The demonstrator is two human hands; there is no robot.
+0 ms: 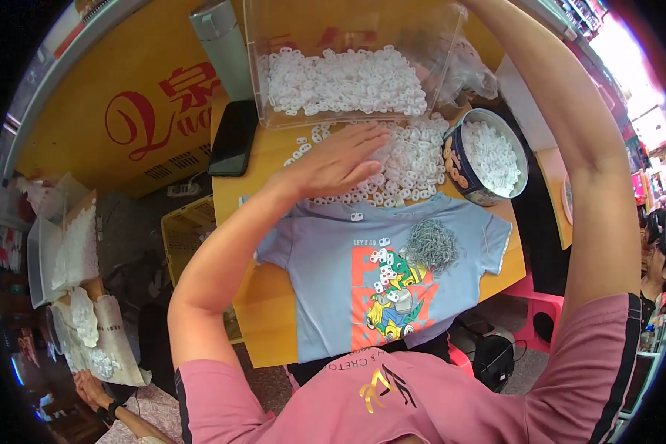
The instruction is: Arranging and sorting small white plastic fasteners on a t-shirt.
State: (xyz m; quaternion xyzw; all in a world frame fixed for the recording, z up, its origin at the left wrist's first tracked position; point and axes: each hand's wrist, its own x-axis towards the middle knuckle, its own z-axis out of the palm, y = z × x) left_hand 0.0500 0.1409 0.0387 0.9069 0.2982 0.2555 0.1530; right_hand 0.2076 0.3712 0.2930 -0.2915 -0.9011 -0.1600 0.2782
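My left hand (340, 159) lies flat, fingers stretched out, over the left side of a loose heap of small white plastic pieces (411, 159) with holes. Part of the heap is hidden under it. My right forearm (551, 81) reaches up past the top edge, so the right hand is out of sight. Behind the heap is a clear plastic bin (274, 120) with many more white pieces in it. A grey-blue T-shirt (318, 296) is spread on the table in front of me. On it sit a clump of thin grey metal pins (432, 246) and several white pieces (385, 274).
Right of the heap stands a round tin (459, 166) of white pieces. A black phone (234, 139) and a grey-green flask (222, 48) are at the table's left edge. A yellow crate (181, 237) and another person's hand (92, 392) show at left, a pink stool (536, 311) at right.
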